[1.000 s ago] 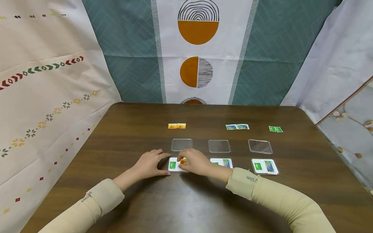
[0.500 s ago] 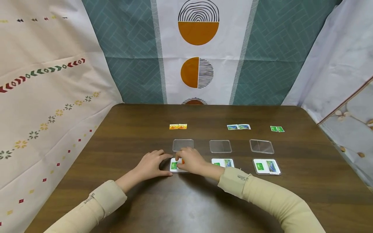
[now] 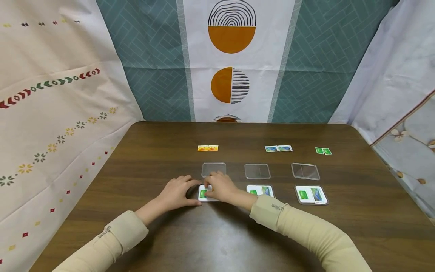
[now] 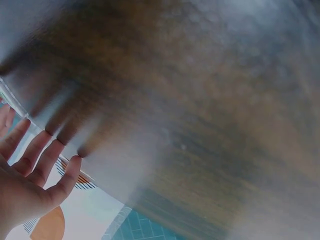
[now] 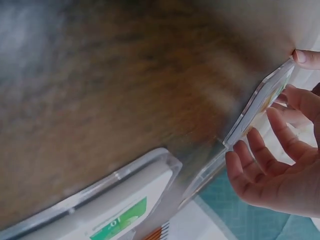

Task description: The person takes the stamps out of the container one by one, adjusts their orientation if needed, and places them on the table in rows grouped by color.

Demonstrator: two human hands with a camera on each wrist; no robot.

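A clear case with a white card (image 3: 209,199) lies flat at the table's middle, a green sticker (image 3: 202,193) on its left part. My left hand (image 3: 174,192) rests at the case's left edge, thumb and forefinger spread, fingers extended in the left wrist view. My right hand (image 3: 222,188) covers the case's right part, its fingertips on the card. In the right wrist view, this hand (image 5: 285,155) has its fingers loosely bent over the case (image 5: 250,112). The orange sticker is mostly hidden beneath it.
Two similar cases, the middle one (image 3: 259,190) and right one (image 3: 311,195), hold green and blue stickers. Behind are three clear covers (image 3: 213,169) (image 3: 257,171) (image 3: 305,171), then orange (image 3: 208,148), blue (image 3: 278,149) and green stickers (image 3: 323,151).
My right hand has shifted slightly left over the card, covering the orange sticker that showed earlier, and its forearm has moved left. My left hand stays at the case's edge.
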